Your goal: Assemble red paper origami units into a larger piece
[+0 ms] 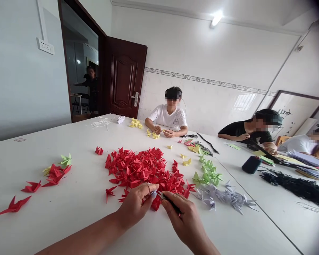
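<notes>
My left hand (pixel 138 200) is closed, pinching a small pale lilac folded paper piece (pixel 154 193) between thumb and fingers; most of it is hidden. In my right hand (pixel 183 216) is a slim black-handled tool (pixel 171 203), its tip near the lilac paper. The fingers cover too much of the tool to tell its kind. Just beyond both hands lies a large heap of red paper cranes (pixel 138 164). Pale lilac paper cranes (pixel 228 194) are spread to the right of my right hand, with green paper cranes (pixel 207 171) behind them.
Several red cranes (pixel 55 174) lie at left on the white table (pixel 77 198). Opposite, a person in white (pixel 170 117) handles yellow cranes (pixel 155 135). At right are a dark thread spool (pixel 251 164), black strings (pixel 295 186) and a person in black (pixel 247 129). A seam crosses the tabletop.
</notes>
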The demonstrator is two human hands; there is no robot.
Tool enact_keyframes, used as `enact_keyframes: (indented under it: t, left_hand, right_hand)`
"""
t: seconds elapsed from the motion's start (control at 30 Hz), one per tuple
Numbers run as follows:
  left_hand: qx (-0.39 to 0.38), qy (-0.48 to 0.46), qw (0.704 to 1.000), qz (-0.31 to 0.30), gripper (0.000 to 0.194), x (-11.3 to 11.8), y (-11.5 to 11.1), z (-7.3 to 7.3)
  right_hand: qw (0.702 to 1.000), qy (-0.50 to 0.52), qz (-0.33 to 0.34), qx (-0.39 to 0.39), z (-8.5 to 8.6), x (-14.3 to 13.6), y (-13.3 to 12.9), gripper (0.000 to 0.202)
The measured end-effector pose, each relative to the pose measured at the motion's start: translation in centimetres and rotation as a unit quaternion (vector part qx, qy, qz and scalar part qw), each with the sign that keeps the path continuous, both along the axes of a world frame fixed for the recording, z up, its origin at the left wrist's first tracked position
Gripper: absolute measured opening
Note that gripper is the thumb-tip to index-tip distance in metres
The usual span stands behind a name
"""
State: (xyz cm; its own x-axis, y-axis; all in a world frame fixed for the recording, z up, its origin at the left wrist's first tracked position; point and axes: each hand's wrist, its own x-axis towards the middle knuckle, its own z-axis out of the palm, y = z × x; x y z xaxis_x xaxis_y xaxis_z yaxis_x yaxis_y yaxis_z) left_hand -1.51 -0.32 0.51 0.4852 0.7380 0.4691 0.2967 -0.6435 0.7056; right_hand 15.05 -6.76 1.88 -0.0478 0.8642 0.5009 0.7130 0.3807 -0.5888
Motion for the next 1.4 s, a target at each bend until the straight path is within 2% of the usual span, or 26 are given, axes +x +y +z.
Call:
enact_keyframes:
  t: [0.2,0.43,0.77,1.03,1.2,1.4]
  left_hand:
    - [-0.039,0.005,0.998,-0.048,0.033,0.1,-0.37,-0.37]
    - [-0.028,0.023,0.999,-0.02,0.035,-0.13,0.13,-0.28]
    - [-0.019,0.029,0.999,-0.006,0.037,-0.3,0.11,-0.2]
    - [0.019,0.047,0.998,-0.032,0.036,-0.01,-0.16,0.15]
    - [-0.013,0.032,0.999,-0.035,0.035,-0.06,-0.07,-0.09]
    - [-0.015,0.032,0.999,-0.021,0.032,-0.15,0.04,-0.3]
  right_hand:
    - [1.0,0.004,0.018,-0.018,0.32,-0.08,0.08,0.023]
    - [0.999,-0.013,0.024,-0.034,0.76,-0.03,-0.17,0.027]
    - [0.998,-0.042,0.038,-0.029,0.1,0.27,0.14,0.026]
    - [0.995,-0.076,0.023,-0.055,0.14,0.06,0.09,0.027]
    - [0.995,-0.081,0.014,-0.056,0.3,0.07,0.0,0.026]
    - [0.997,-0.067,0.003,-0.046,0.35,0.21,0.05,0.027]
